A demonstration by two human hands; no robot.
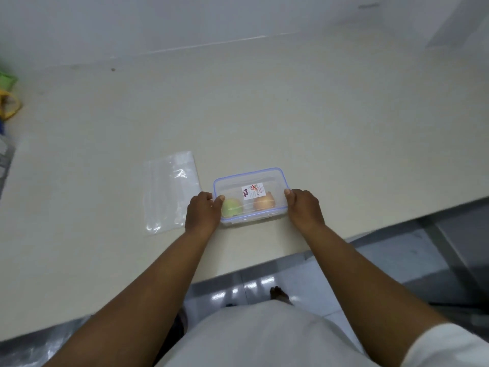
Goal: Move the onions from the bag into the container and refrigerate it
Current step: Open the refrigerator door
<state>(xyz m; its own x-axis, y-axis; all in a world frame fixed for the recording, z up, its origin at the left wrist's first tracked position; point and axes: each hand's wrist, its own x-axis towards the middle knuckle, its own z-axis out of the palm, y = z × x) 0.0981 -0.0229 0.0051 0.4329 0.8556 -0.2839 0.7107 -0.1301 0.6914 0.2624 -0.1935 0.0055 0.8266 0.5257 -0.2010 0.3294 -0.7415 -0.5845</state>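
A person's left hand point(203, 213) and right hand point(304, 206) each kept a grasping grip on an end of the clear, blue-rimmed, lidded plastic container point(251, 194), which held two onions point(263, 202) on the pale counter point(264, 115). The emptied clear plastic bag point(170, 192) lay flat just beside it. With transfer apparently done, the next move called for a level lift toward a refrigerator, out of view.
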